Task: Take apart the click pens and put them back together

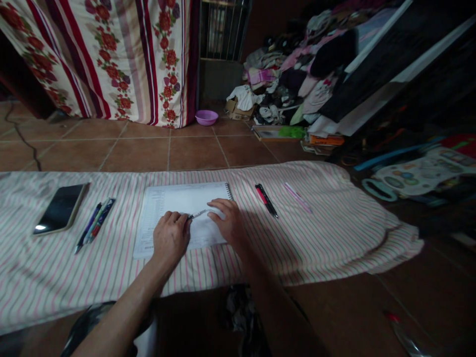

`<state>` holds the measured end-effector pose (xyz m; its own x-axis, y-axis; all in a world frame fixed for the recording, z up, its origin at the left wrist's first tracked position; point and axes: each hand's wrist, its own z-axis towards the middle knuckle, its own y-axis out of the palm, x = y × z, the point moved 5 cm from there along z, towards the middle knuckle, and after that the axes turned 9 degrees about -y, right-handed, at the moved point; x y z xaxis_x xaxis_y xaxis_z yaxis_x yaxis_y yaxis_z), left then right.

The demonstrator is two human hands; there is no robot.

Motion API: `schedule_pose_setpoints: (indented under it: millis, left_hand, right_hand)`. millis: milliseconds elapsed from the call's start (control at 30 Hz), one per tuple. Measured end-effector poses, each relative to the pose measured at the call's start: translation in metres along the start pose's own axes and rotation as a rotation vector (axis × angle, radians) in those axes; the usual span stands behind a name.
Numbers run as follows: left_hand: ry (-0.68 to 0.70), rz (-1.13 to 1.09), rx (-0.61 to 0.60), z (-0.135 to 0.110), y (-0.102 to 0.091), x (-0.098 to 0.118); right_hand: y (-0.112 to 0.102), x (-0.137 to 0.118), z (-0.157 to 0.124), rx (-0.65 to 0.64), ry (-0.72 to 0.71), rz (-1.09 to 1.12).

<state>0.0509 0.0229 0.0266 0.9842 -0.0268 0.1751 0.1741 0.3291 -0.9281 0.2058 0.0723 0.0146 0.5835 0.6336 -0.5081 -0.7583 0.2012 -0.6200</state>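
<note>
A spiral notebook (182,198) lies on the striped cloth, with printed text down the left part of its page. My left hand (171,234) rests on the page with its fingers curled. From its thumb and fingertips sticks out a slim silvery pen-like object (200,214) with a dark part near the fingers. It points toward my right hand (228,223), which is over the right side of the page. The thumb and fingers of that hand are spread around the object's far end, with a gap between them. The object's exact kind is too small to tell.
On the left lie a phone (61,208) and several pens (97,220). A red and black pen (266,201) and a pink pen (297,197) lie to the right. Beyond the cloth-covered surface (334,223) are a purple basin (207,117) and piled clothes (290,74).
</note>
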Motion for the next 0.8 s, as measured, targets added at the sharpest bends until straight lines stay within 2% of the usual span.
schedule_pose_setpoints:
  millis: [433, 800]
  left_hand:
    - [0.014, -0.037, 0.007, 0.000, 0.002, 0.000]
    - [0.015, -0.022, 0.013, 0.000, 0.003, -0.001]
  right_hand:
    - [0.006, -0.012, 0.002, -0.006, -0.088, -0.018]
    - [0.008, -0.008, 0.003, -0.031, -0.066, -0.011]
